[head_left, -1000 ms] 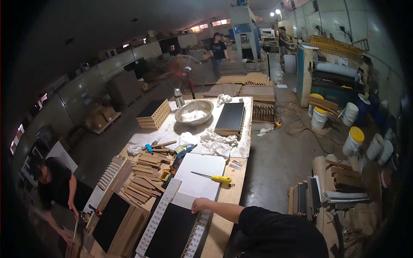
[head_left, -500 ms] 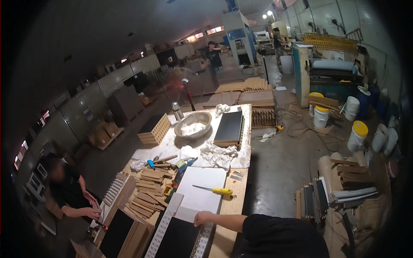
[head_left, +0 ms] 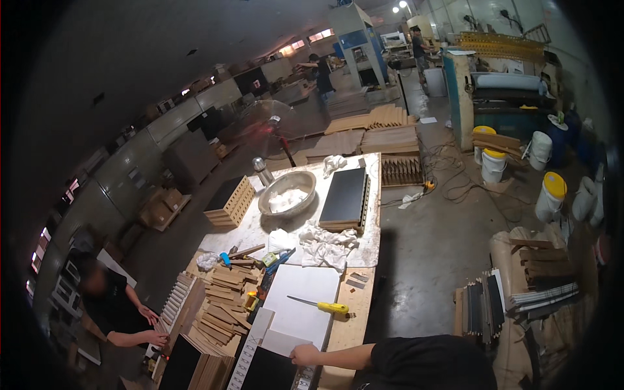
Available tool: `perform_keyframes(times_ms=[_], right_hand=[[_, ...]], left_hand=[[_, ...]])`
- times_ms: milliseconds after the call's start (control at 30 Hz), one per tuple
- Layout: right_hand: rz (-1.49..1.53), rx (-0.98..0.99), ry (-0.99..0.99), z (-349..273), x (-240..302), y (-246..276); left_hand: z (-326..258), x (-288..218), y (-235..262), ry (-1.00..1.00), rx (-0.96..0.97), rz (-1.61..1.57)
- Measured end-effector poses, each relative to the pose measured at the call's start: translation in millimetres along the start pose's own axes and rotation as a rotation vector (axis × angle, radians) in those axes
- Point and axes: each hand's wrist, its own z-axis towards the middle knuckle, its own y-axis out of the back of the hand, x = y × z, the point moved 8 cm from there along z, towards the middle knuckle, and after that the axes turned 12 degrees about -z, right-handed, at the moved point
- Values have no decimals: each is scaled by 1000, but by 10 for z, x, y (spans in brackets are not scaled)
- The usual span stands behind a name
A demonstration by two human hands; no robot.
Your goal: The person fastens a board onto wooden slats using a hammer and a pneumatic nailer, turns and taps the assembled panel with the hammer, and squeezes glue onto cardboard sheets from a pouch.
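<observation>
My right hand (head_left: 304,355) reaches in from the lower right, fingers curled in at the upper right corner of a black panel (head_left: 268,369). What its fingertips grip, if anything, is hidden. Along the panel's far edge lies a light grey flat strip (head_left: 286,344). A pale strip with a row of dark marks (head_left: 246,359) runs down the panel's left side. Beyond them rests a white board (head_left: 302,292), and across its right edge lies a yellow-handled tool with a long thin blade (head_left: 331,307). My left hand is out of view.
Loose wooden strips (head_left: 224,299) are heaped left of the board. A metal basin (head_left: 305,207), white rags (head_left: 325,247) and a stacked dark panel (head_left: 344,195) occupy the table's far end. At the left a co-worker (head_left: 114,302) handles pieces beside stacked panels (head_left: 201,372).
The view has shifted, so the near table sits lower in the picture. My right hand stays at the panel's corner. The co-worker's hands have moved slightly along the pieces at left.
</observation>
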Motion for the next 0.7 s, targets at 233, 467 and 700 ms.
perform_keyframes(times_ms=[233,467,700], right_hand=[[90,-9,30,-420,-80,-18],[406,-16,-14,-687,-220,-105],[358,11,45,-1073,-333,-99]], left_hand=[[-19,-875,509,187,16,-124],[-50,-880,651,325,57,-110],[-260,-562,742,496,76,-61]])
